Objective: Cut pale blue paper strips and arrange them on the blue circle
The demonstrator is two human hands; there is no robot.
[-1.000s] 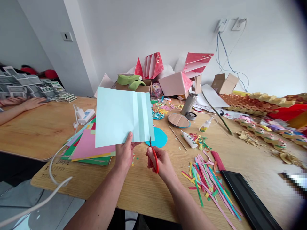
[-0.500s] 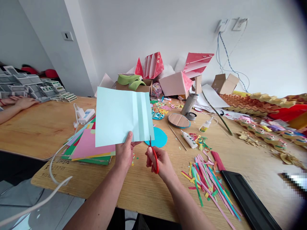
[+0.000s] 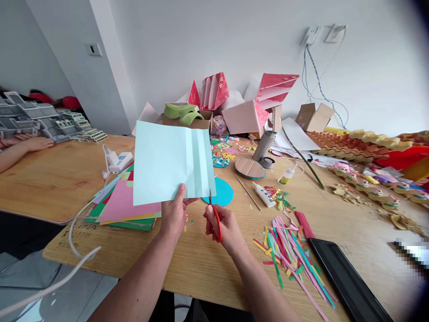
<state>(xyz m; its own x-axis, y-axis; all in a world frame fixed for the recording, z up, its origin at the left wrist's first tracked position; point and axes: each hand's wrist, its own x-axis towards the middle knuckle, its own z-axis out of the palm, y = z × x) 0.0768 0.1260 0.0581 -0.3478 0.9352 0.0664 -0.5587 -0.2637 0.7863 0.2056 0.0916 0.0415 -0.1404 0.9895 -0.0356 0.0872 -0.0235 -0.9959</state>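
My left hand (image 3: 174, 210) pinches the lower edge of a pale blue sheet of paper (image 3: 161, 163), thumb in front and fingers behind. Several upright creases run down the sheet's right part. In my right hand (image 3: 223, 226) is a pair of red-handled scissors (image 3: 218, 226), its blades at the paper's lower right edge. Behind that corner a bright blue paper circle (image 3: 223, 192) lies on the table, partly covered by the sheet. To the left, under the sheet's level, rests a stack of coloured paper (image 3: 124, 201).
Coloured paper strips (image 3: 295, 259) and a black tablet (image 3: 348, 277) lie at right. Beyond are a white glue bottle (image 3: 264, 195), a cardboard disc (image 3: 250, 169) and a metal bottle (image 3: 264, 146). A white cable (image 3: 72, 232) hangs at left. Another person's hand (image 3: 38, 143) rests at far left.
Almost nothing differs. Both hands, the pale blue sheet and the scissors hold nearly the same position; the other person's hand at far left has shifted slightly.
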